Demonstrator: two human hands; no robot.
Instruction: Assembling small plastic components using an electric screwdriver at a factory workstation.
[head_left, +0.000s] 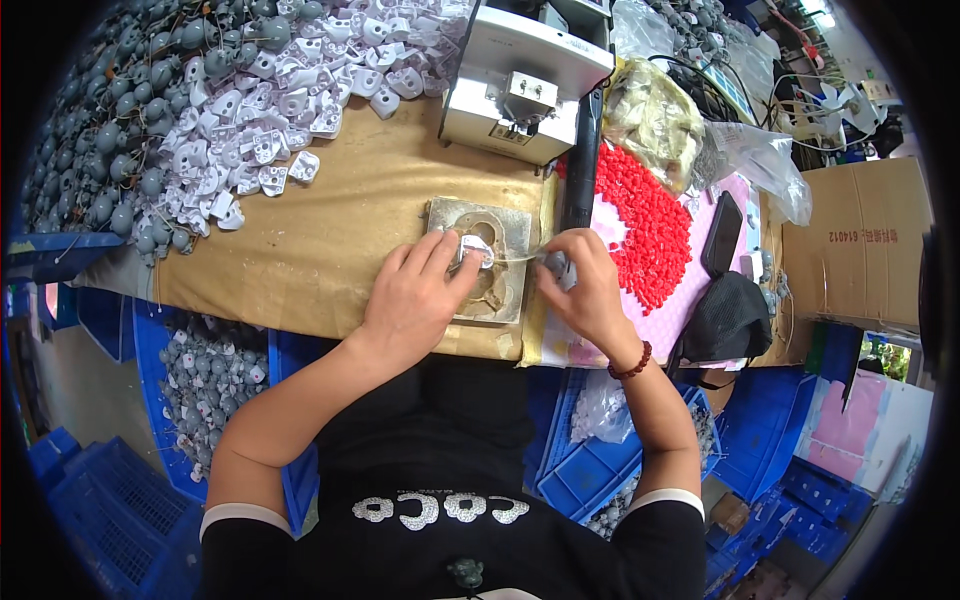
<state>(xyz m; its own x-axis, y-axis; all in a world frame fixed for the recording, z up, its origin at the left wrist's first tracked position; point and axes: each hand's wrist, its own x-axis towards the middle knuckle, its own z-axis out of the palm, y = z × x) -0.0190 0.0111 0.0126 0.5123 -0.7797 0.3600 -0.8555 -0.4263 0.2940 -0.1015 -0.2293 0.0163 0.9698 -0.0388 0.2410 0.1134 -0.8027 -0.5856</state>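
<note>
A square metal fixture [512, 300] with rounded recesses lies on the brown-covered bench in front of me. A small white plastic piece [476, 250] sits at its upper recess. My left hand [415, 292] rests over the fixture's left side, its thumb and forefinger against that piece. Just right of the fixture, my right hand [592, 297] pinches a rounded grey plastic part [560, 270], mostly covered by the fingers. A thin strand seems to run from the grey part toward the white piece.
Beyond the fixture stands a white machine [510, 120]. White plastic pieces [265, 130] and grey round parts [110, 140] are heaped at far left. Red small parts [650, 230], a phone [722, 234] and a black mesh pouch [728, 318] lie rightward; a cardboard box [860, 240] stands beyond.
</note>
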